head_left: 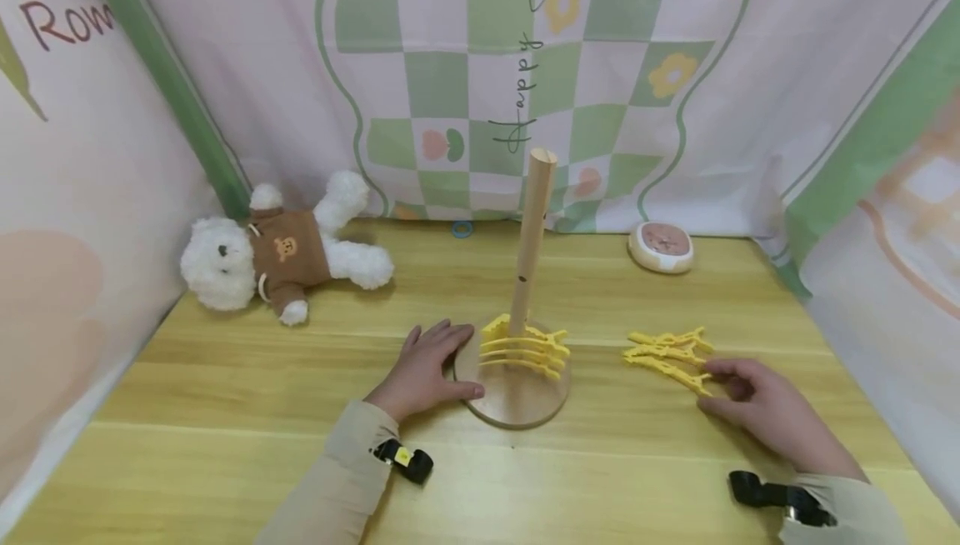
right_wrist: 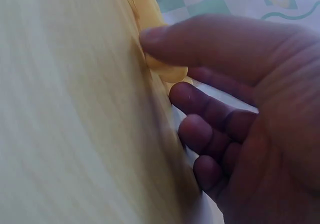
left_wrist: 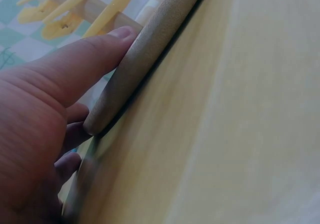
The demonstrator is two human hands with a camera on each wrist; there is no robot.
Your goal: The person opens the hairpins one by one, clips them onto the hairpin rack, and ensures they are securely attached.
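Observation:
A round wooden base (head_left: 517, 412) carries an upright wooden post (head_left: 534, 228). Several yellow hair clips (head_left: 525, 353) are set around the foot of the post. My left hand (head_left: 427, 366) holds the base at its left rim; in the left wrist view the thumb (left_wrist: 95, 54) lies over the top and the other fingers are bent at the edge. To the right, more yellow hair clips (head_left: 663, 353) lie in a small group on the table. My right hand (head_left: 772, 412) pinches the end of the nearest clip (right_wrist: 167, 69) between thumb and index finger, the other fingers loosely curled.
A white plush bear (head_left: 288, 257) in a brown top lies at the back left of the wooden table (head_left: 247, 445). A small blue ring (head_left: 462, 229) and a white-rimmed round device (head_left: 662, 247) sit near the back edge, before a checked curtain (head_left: 435, 20).

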